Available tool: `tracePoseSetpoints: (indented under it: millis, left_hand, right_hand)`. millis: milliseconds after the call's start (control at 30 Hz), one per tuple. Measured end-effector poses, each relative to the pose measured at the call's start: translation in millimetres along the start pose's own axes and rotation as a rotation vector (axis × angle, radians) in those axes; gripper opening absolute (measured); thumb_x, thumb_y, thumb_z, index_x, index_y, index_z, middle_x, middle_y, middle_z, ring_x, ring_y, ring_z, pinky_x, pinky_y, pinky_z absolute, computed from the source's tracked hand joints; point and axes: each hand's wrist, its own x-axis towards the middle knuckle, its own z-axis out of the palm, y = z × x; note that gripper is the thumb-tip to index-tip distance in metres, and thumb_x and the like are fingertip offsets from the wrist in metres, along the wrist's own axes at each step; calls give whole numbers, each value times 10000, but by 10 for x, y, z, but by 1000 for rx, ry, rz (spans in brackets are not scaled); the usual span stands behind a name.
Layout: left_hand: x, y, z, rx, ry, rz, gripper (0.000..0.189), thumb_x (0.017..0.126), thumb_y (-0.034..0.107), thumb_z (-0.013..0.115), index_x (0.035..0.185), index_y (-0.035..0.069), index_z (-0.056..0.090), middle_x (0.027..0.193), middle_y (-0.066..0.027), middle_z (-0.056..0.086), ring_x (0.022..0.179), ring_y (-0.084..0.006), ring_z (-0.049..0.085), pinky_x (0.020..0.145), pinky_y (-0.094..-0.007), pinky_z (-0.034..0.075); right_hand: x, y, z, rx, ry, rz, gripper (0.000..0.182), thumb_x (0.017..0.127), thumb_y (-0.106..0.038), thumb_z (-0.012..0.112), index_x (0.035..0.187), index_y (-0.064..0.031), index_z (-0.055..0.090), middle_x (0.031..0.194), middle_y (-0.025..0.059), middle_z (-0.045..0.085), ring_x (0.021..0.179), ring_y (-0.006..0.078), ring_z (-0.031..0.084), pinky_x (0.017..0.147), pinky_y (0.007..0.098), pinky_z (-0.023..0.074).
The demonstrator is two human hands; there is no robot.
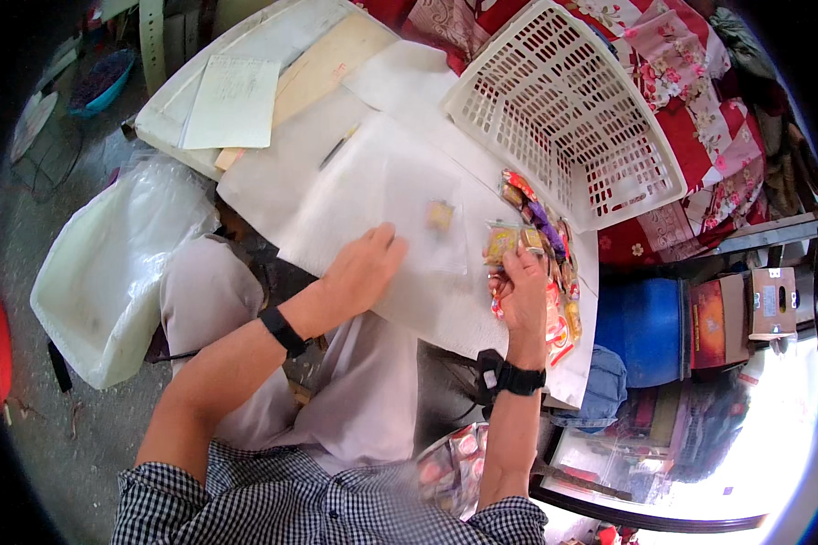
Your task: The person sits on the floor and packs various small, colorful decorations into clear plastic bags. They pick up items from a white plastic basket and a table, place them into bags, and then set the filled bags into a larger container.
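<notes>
My left hand (367, 267) hovers at the near edge of the white-covered table (341, 225), its fingers loosely curled; whether anything is pinched in them is hidden. Just beyond it lies a flat clear plastic bag (416, 235) with a small yellow packet (440, 215) on or inside it; which one I cannot tell. At the table's right side, my right hand (523, 289) grips a yellow snack packet (502, 245) by its near edge. Small wrapped snacks in red, purple (547, 228) and orange-white (557, 323) wrappers form a row along that side.
A white slatted plastic basket (566, 116) rests tilted at the back right. A pen (339, 145) and a handwritten paper sheet (232, 102) lie at the left. Beside my knee stands a foam box (95, 286) holding clear plastic bags (170, 204). A blue barrel (644, 334) stands at the right.
</notes>
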Motion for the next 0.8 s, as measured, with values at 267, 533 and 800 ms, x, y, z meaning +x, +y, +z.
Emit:
tracePoseSetpoints:
  millis: [267, 533, 800]
  left_hand:
    - [-27, -9, -33, -43, 2, -12, 191, 724, -38, 546, 901, -10, 480, 890, -183, 499, 774, -388, 565, 637, -452, 473]
    - [-21, 27, -2, 2, 19, 37, 226, 700, -31, 570, 908, -13, 484, 898, -174, 507, 753, -377, 592, 600, -435, 501]
    - [-45, 48, -20, -53, 51, 104, 260, 700, -19, 595, 937, -19, 489, 915, -180, 519, 788, -373, 598, 615, -422, 520]
  right_hand:
    - [-786, 289, 491, -19, -2, 165, 305, 921, -104, 623, 1178, 45, 555, 886, 69, 665, 643, 98, 617, 560, 216, 548]
    - [-685, 438, 770, 6, 168, 66, 255, 895, -128, 664, 1067, 21, 549, 857, 67, 646, 638, 94, 603, 537, 230, 531]
    - [-429, 465, 1116, -83, 250, 9, 177, 900, -103, 646, 1012, 10, 570, 814, 47, 636, 627, 91, 587, 548, 220, 509]
